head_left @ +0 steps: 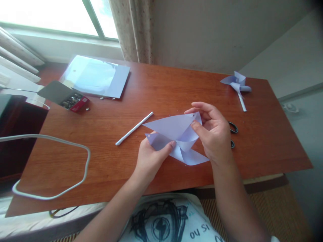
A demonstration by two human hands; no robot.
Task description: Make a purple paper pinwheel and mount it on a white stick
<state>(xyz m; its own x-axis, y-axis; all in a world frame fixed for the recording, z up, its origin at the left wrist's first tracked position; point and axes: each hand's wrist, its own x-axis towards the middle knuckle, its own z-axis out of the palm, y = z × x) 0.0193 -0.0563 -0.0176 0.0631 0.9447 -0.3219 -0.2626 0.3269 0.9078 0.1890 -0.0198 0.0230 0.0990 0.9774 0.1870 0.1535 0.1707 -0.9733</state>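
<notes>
Head view, left hand (152, 151): closed on the folded paper (171, 125), thumb laid over its middle, other fingers largely hidden underneath; cannot tell how tightly.
Right hand (213, 131): partly curled, pinching the upper right corner between thumb and fingers.
Folded paper: at the centre of the frame, over the wooden table (176, 80); probably pressed at the middle to stop the curls springing open.
White stick (134, 128): lying diagonally just left of the paper, likely within easy reach.
Scissors (236, 128): half hidden behind the right hand, perhaps in the way of a sideways move.
Pinwheel (237, 80): upper right, well apart.
Box of metal tacks (80, 104): left, lid up, contents exposed.
Clear sleeve (93, 77): upper left, behind the box.
Cable (87, 163): looping across the lower left, clear of both hands.
</notes>
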